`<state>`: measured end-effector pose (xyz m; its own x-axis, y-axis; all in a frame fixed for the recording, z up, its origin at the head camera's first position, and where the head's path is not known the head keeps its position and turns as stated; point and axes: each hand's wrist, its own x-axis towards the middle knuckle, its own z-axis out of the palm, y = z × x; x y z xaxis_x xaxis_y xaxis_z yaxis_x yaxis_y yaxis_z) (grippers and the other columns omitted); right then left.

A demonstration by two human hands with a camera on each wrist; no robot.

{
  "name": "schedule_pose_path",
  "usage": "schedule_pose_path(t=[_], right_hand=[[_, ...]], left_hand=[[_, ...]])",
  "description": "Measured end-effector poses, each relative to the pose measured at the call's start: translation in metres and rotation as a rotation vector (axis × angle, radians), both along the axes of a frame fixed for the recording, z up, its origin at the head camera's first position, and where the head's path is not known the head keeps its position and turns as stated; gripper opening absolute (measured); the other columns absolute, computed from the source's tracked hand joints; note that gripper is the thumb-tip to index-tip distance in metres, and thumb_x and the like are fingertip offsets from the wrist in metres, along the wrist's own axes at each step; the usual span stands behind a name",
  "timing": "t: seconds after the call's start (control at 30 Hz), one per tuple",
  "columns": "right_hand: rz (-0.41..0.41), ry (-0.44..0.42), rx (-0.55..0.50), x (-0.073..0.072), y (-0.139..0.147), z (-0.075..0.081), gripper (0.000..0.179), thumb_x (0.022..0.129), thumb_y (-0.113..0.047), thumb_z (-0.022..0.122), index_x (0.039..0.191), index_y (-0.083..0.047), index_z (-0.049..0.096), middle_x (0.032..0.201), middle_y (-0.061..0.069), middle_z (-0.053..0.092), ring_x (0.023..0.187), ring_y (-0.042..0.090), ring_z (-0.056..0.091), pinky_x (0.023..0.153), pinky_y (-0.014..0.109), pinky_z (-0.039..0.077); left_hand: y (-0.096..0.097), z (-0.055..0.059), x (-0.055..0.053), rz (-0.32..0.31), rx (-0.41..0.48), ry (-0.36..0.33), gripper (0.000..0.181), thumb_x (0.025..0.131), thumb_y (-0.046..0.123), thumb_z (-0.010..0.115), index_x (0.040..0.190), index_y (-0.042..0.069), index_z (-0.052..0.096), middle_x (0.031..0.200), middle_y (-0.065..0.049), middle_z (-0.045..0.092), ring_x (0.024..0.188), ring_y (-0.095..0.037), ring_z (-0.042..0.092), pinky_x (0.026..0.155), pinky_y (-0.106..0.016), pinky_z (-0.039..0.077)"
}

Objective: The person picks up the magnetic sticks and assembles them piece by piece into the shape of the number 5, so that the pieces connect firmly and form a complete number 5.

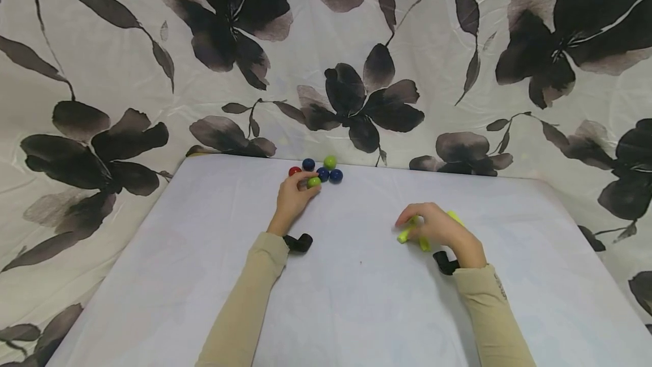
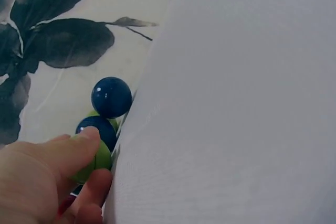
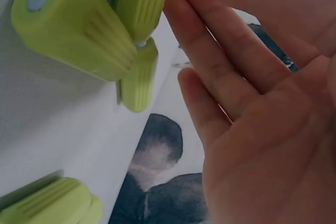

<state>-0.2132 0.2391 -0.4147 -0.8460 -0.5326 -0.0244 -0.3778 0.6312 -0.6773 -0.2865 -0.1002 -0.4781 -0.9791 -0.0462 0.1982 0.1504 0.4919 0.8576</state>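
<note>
At the far edge of the table, my left hand (image 1: 292, 201) pinches a green ball (image 1: 314, 183) between thumb and fingers. Close around it are a red ball (image 1: 295, 171), several dark blue balls (image 1: 335, 176) and another green ball (image 1: 330, 162). In the left wrist view, the held ball (image 2: 103, 157) shows beneath the thumb, in front of a blue one. Over on the right, my right hand (image 1: 439, 228) hovers above several stubby yellow-green ridged pieces (image 1: 403, 237). Its fingers (image 3: 220, 72) look nearly straight in the right wrist view, with fingertips right beside one ridged piece (image 3: 142, 3).
A white cover lies over the table (image 1: 356, 310). Behind its far edge hangs a cloth (image 1: 285, 112) with dark flowers. Another yellow-green piece (image 3: 52, 203) lies apart from the cluster in the right wrist view. Black wrist cameras (image 1: 300, 243) are worn on both wrists.
</note>
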Motion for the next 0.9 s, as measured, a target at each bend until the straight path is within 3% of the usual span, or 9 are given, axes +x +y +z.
schedule_pose_path(t=[0.27,0.5,0.7,0.9], right_hand=[[0.056,0.019,0.009,0.001,0.002,-0.004,0.029,0.072,0.016,0.076,0.093,-0.004,0.074,0.098,0.007,0.071,0.101,0.03,0.061,0.095,0.052,0.043],[0.057,0.05,0.009,0.0,0.001,-0.008,0.031,0.072,0.02,0.072,0.09,-0.005,0.074,0.097,0.006,0.071,0.1,0.031,0.061,0.092,0.051,0.045],[0.03,0.041,0.031,0.0,0.002,-0.011,0.032,0.073,0.02,0.071,0.089,-0.007,0.074,0.097,0.004,0.07,0.101,0.029,0.06,0.091,0.048,0.045],[0.033,0.051,0.038,0.0,0.002,-0.012,0.032,0.074,0.02,0.07,0.089,-0.008,0.074,0.096,0.003,0.07,0.1,0.028,0.06,0.09,0.048,0.046]], left_hand=[[-0.002,-0.002,0.004,0.013,0.04,0.035,0.031,0.083,0.015,0.082,0.114,0.014,0.074,0.111,-0.008,0.069,0.074,-0.019,0.052,0.068,-0.03,0.039],[-0.007,-0.005,0.012,-0.09,0.067,0.035,0.032,0.081,0.011,0.083,0.111,0.01,0.075,0.107,-0.007,0.07,0.074,-0.016,0.056,0.067,-0.026,0.044],[-0.01,-0.005,0.025,-0.159,0.047,-0.007,0.032,0.08,0.013,0.084,0.111,0.011,0.075,0.089,-0.005,0.066,0.075,-0.018,0.054,0.066,-0.025,0.044],[-0.007,-0.008,0.039,-0.222,0.038,0.012,0.03,0.081,0.014,0.084,0.11,0.013,0.075,0.083,-0.003,0.063,0.075,-0.019,0.053,0.066,-0.026,0.043]])
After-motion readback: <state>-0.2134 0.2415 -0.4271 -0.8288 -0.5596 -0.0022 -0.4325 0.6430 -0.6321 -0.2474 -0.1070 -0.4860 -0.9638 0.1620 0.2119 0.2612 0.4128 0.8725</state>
